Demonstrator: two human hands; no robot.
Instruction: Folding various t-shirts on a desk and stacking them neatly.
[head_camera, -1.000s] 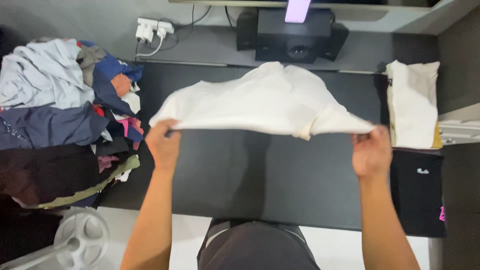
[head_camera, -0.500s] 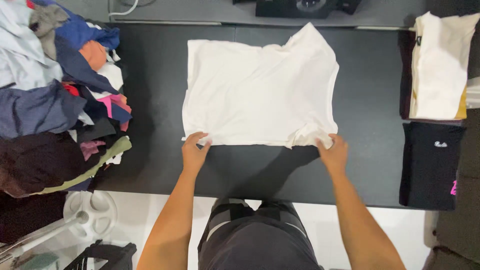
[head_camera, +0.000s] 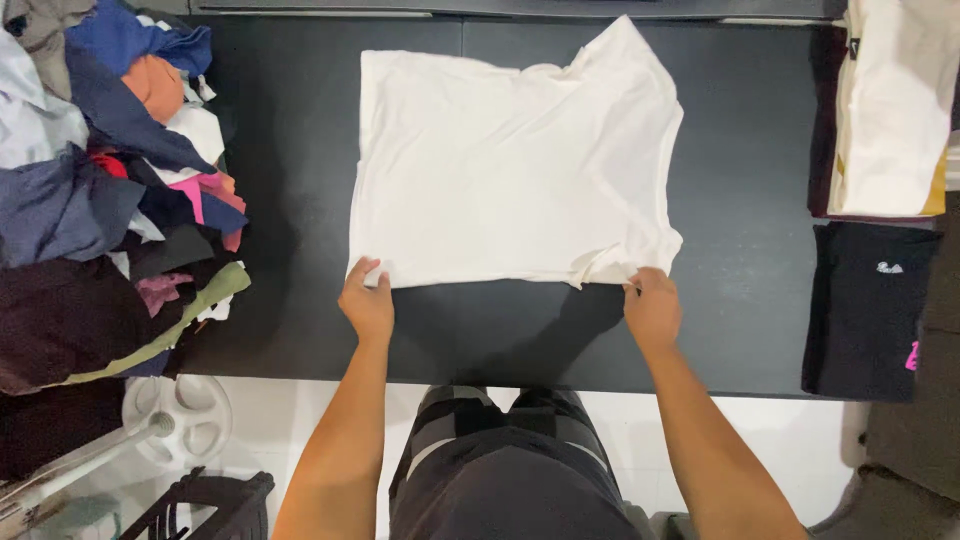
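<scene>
White shirt (head_camera: 515, 165) lies flat, near hem pinched by both hands' fingers (head_camera: 362, 275).

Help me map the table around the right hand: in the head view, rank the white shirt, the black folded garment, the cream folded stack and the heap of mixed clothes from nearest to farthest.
From the right hand:
1. White shirt, its near hem at the fingertips.
2. Black folded garment, on the table's right side.
3. Cream folded stack, far right corner.
4. Heap of mixed clothes, along the left edge.
</scene>
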